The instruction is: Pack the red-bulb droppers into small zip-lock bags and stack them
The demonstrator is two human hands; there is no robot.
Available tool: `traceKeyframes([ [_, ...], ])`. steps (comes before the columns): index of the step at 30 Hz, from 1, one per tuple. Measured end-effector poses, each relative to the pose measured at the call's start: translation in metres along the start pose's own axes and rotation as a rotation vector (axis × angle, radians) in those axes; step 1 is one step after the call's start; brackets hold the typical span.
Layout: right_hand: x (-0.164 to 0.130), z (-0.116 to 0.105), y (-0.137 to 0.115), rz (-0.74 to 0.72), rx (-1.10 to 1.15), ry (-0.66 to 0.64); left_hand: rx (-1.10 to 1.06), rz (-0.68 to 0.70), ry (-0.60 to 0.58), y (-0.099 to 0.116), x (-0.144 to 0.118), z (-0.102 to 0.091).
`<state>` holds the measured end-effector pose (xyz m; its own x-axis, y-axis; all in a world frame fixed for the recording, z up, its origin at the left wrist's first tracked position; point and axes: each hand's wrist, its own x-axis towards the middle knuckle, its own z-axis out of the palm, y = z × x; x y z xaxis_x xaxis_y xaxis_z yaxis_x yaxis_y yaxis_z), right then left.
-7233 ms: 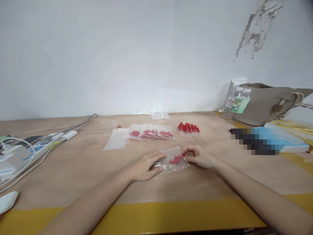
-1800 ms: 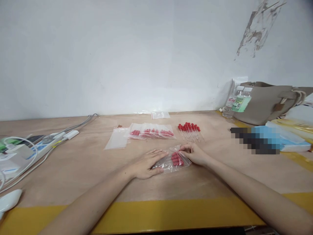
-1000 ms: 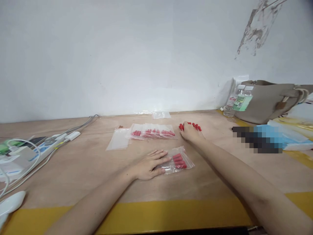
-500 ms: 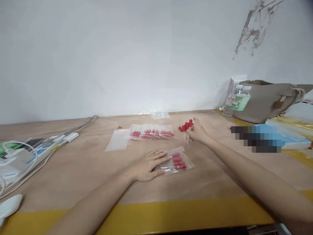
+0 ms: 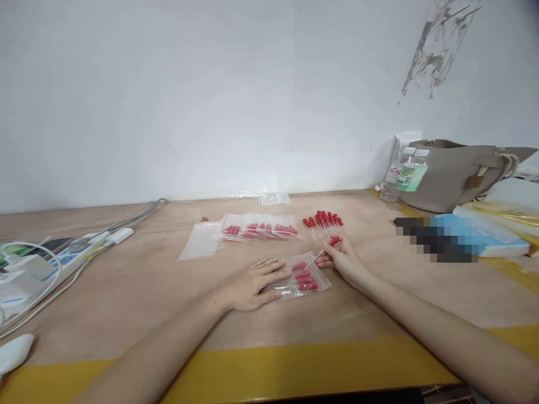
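Note:
My left hand (image 5: 256,286) lies flat, fingers spread, on the left part of a clear zip bag (image 5: 288,290). Inside that bag are several droppers with red bulbs (image 5: 304,275). Between the fingers of my right hand (image 5: 343,261) is a single red-bulbed dropper (image 5: 334,241). Its thin clear tube points down and left at the bag's upper right edge; whether the tip has entered cannot be made out. Behind my right hand, a fan of loose droppers (image 5: 324,217) rests on the table, bulbs toward the wall.
Filled bags (image 5: 259,227) overlap in a row at the back, beside flat bags (image 5: 200,241) on the left. Another bag (image 5: 274,199) lies by the wall. A power strip (image 5: 84,249) with cables occupies the left; bottles (image 5: 406,174) and a grey handbag (image 5: 450,174) stand right.
My right hand has come away from the loose droppers toward the bag, carrying one dropper. The loose ones now lie fanned out. My left hand stays on the bag.

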<state>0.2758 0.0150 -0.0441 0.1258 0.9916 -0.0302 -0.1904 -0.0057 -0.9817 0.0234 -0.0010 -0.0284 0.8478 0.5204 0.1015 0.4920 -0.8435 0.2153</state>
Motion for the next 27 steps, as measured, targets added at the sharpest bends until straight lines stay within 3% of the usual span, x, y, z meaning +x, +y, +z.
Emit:
traceKeyframes([
  [5,0.001,-0.003,0.0,0.04,0.121,0.017,-0.018,-0.002,0.005,0.002,0.0,-0.002],
  [15,-0.002,-0.01,0.002,0.058,0.03,-0.109,-0.029,-0.012,0.002,0.003,0.001,-0.003],
  [21,-0.002,-0.013,0.004,0.036,-0.313,-0.368,-0.029,-0.013,0.004,0.002,0.001,-0.002],
  [27,0.004,-0.009,0.008,-0.172,-0.535,-0.248,-0.023,-0.024,-0.002,0.001,0.001,-0.001],
])
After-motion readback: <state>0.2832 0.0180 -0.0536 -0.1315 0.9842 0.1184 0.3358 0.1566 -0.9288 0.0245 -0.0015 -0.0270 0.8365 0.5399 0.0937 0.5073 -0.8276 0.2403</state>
